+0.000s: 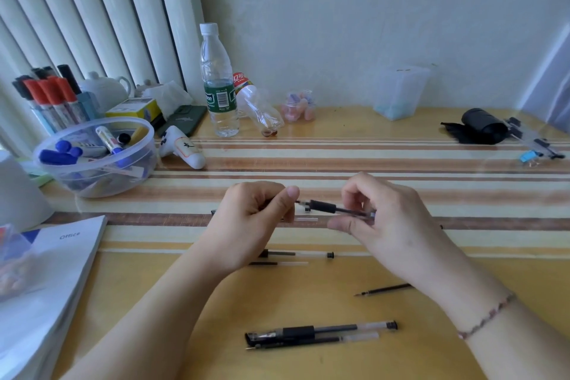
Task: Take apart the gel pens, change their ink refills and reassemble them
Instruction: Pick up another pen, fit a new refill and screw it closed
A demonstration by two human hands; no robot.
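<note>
My right hand holds a clear gel pen barrel with a black rubber grip, tip pointing left. Just left of it, my left hand pinches a small dark part, mostly hidden by the fingers, at the pen's tip end. On the table below lie a barrel with a black end plug, a loose refill, another dark refill and, nearest me, a capped black pen with a refill beside it.
A clear bowl of markers and a marker holder stand at the left. A water bottle, a crushed bottle and a small jar stand at the back. An Office book lies at the left edge. A black pouch is at the right.
</note>
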